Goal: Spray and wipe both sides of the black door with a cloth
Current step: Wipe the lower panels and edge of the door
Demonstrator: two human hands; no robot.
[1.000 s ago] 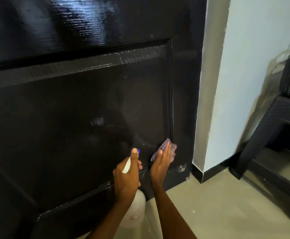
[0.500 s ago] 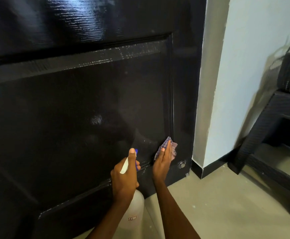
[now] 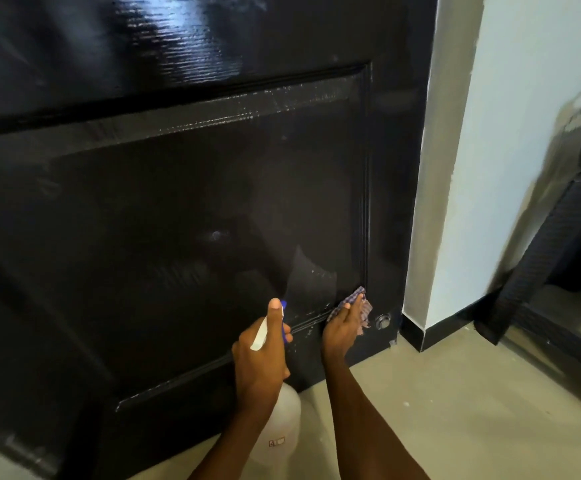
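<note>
A: Where do your 2 hands stand right now?

B: Your left hand (image 3: pixel 261 351) is wrapped round the neck of the spray bottle (image 3: pixel 282 422), thumb up along the white head, nozzle facing the black door (image 3: pixel 178 202). I judge you carry it low and close so a fresh squirt needs no reach.

A: And the other?

B: Your right hand (image 3: pixel 342 327) lies flat, fingers straight, pressing the checked cloth (image 3: pixel 358 303) against the door at the lower right corner of the sunken panel, just beside the moulding. A flat palm spreads pressure, which suits wiping into that groove.

A: Is the door wet there?

B: A pale damp streak sits on the panel just above the cloth. A small round metal fitting (image 3: pixel 382 321) is near your fingertips on the bottom rail.

A: How far along?

B: You're working the low corner of this face, near the floor (image 3: pixel 455 393); whether the other face is done, I can't tell.
</note>
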